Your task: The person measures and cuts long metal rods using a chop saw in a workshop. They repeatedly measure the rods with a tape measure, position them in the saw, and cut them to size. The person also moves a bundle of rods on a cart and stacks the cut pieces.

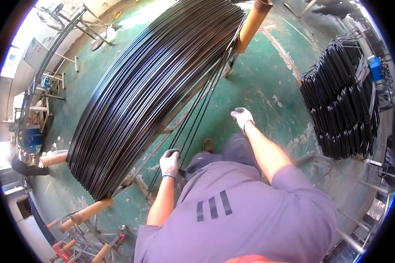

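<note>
My left hand (169,164), in a pale knitted glove with darker fingertips, has its fingers curled over a few thin black rods (189,118). These rods slant down from a brown post toward the floor beside me. Just past them lies a wide, curved bundle of glossy black rods (153,83), resting across a metal rack (164,130). Away from the bundle, my right hand (242,118), gloved as well, hangs in the air over the green floor. Its fingers are loosely bent in, and nothing shows in them.
A brown post (253,26) rises at the bundle's far end, and a brown roller (85,214) lies at its near end. Black bent rods hang stacked (340,101) at right. Another person (24,166) stands far left. My shoe (209,145) is on the green floor (267,87).
</note>
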Demonstrator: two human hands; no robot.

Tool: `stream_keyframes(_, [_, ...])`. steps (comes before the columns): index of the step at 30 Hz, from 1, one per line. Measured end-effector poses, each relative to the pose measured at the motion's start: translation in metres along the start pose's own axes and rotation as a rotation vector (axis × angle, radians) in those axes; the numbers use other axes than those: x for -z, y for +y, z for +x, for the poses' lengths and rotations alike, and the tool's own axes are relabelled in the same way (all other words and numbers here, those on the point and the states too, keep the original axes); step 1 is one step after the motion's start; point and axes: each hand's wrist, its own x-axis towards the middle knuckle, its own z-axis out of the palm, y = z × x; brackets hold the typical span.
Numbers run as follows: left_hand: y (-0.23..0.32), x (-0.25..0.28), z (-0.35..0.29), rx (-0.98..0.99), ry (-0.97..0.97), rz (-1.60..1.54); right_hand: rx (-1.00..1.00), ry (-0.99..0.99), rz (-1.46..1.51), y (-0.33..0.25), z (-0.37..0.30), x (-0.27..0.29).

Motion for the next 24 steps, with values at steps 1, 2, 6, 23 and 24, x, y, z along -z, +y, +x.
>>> stream_keyframes(1, [0.028, -0.006, 0.006, 0.03, 0.03, 0.018, 0.022, 0.013, -0.017, -0.001, 0.039, 0.001])
stream_keyframes(2, [0.05, -0.011, 0.016, 0.034, 0.064, 0.037, 0.049, 0.028, -0.032, -0.001, 0.084, 0.001])
stream_keyframes(6, [0.049, -0.015, 0.041, 0.056, 0.289, 0.032, 0.067, 0.015, -0.205, -0.098, 0.173, -0.022])
stream_keyframes(23, [0.175, -0.247, 0.005, 0.446, 0.235, 0.235, -0.438, -0.332, 0.532, -0.16, 0.416, -0.067])
stream_keyframes(24, [0.178, -0.241, 0.013, 0.48, 0.256, 0.222, -0.433, -0.013, 0.397, -0.178, 0.398, -0.075])
